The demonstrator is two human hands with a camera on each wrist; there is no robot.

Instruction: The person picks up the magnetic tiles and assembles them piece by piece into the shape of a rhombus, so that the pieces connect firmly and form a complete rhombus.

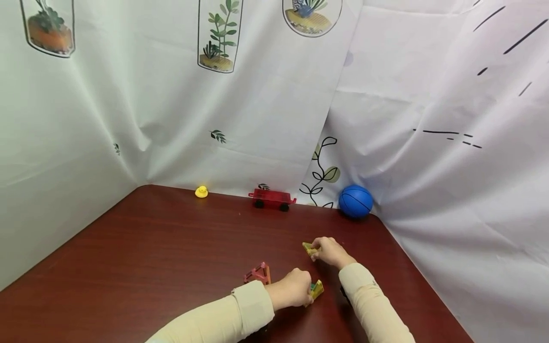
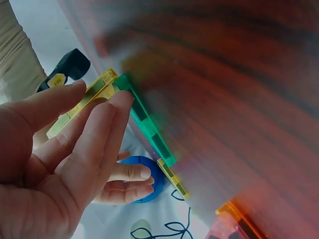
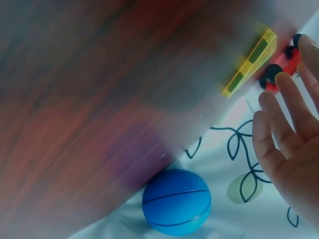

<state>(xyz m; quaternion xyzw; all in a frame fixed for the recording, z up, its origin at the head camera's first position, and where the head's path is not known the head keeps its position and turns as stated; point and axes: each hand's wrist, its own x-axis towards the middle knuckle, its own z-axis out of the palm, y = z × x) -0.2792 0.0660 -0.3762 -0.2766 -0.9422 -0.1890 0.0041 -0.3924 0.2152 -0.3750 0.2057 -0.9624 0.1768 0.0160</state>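
Note:
The left hand [image 1: 293, 288] [image 2: 65, 144] pinches a translucent yellow piece [image 1: 317, 289] [image 2: 61, 124] between thumb and fingers. A green piece [image 2: 149, 130] meets the yellow one at an angle, beside the fingertips. Farther from the body, the right hand [image 1: 331, 251] [image 3: 291, 124] is at another yellow piece [image 1: 307, 247] [image 3: 251, 64] on the table. In the right wrist view its fingers are loosely bent, with a gap between them and that piece; whether they touch it cannot be told from the head view.
A pink and orange piece [image 1: 258, 273] stands left of the left hand, partly hidden by the sleeve. Along the table's back edge are a yellow duck [image 1: 201, 192], a red wheeled car [image 1: 272, 196] and a blue ball [image 1: 355, 201]. White printed cloth [image 1: 171, 119] hangs behind.

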